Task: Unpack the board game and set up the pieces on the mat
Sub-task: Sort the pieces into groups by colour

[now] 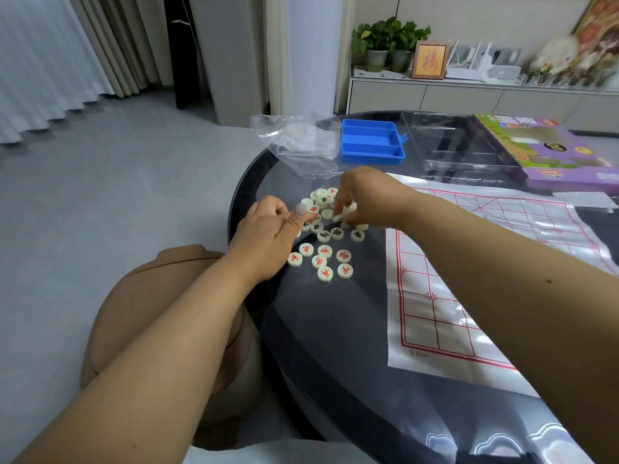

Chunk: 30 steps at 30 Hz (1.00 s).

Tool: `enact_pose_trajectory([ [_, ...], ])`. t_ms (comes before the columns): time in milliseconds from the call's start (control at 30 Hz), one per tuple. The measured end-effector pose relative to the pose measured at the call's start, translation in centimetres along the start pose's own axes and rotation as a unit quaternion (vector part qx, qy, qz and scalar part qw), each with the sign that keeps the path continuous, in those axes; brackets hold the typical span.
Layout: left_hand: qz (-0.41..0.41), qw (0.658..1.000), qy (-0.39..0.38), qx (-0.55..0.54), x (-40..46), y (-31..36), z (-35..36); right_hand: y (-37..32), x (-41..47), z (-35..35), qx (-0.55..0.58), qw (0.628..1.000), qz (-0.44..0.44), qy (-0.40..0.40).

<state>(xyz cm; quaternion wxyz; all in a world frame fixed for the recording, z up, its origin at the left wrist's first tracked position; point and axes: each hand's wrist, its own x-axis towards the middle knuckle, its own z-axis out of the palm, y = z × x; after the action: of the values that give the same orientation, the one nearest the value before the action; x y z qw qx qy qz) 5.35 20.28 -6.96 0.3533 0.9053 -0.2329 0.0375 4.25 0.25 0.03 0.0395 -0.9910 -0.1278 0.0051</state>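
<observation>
Several cream round game pieces (324,252) with red or black characters lie in a loose heap on the dark round table (335,329), left of the white mat (469,262) with its red grid. My left hand (268,236) rests at the heap's left edge with fingers curled and thumb raised; whether it holds a piece is hidden. My right hand (365,199) reaches into the heap from the right and pinches a piece with its fingertips. No pieces stand on the mat.
An empty blue tray (371,142) sits at the table's far side beside a clear plastic bag (301,145). A clear plastic insert (462,149) and the purple game box (549,152) lie at the back right. A tan stool (150,313) stands under my left arm.
</observation>
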Motion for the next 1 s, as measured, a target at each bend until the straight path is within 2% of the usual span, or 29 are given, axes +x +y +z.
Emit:
enact_pose_trajectory([
  [200,-0.007,1.000,-0.002,-0.003,0.2,-0.3,0.0,0.6,0.1,0.3,0.095,0.995,0.028,-0.018],
  [400,-0.015,1.000,-0.001,0.004,0.3,-0.3,0.0,0.9,0.0,0.5,0.133,0.989,0.062,-0.009],
  [533,-0.014,1.000,-0.001,0.004,0.2,-0.2,-0.1,0.8,0.0,0.7,0.124,0.990,0.069,0.012],
  [700,-0.004,1.000,-0.004,-0.026,0.0,0.1,-0.4,0.7,-0.9,0.2,0.116,0.993,0.028,0.024],
  [900,0.014,0.998,0.008,-0.063,-0.3,0.4,-0.5,0.5,-2.7,0.6,0.064,0.998,0.018,-0.012],
  [1000,0.063,0.996,-0.008,-0.059,-0.7,0.4,-0.5,0.2,-3.4,0.8,0.028,0.999,0.008,-0.031],
])
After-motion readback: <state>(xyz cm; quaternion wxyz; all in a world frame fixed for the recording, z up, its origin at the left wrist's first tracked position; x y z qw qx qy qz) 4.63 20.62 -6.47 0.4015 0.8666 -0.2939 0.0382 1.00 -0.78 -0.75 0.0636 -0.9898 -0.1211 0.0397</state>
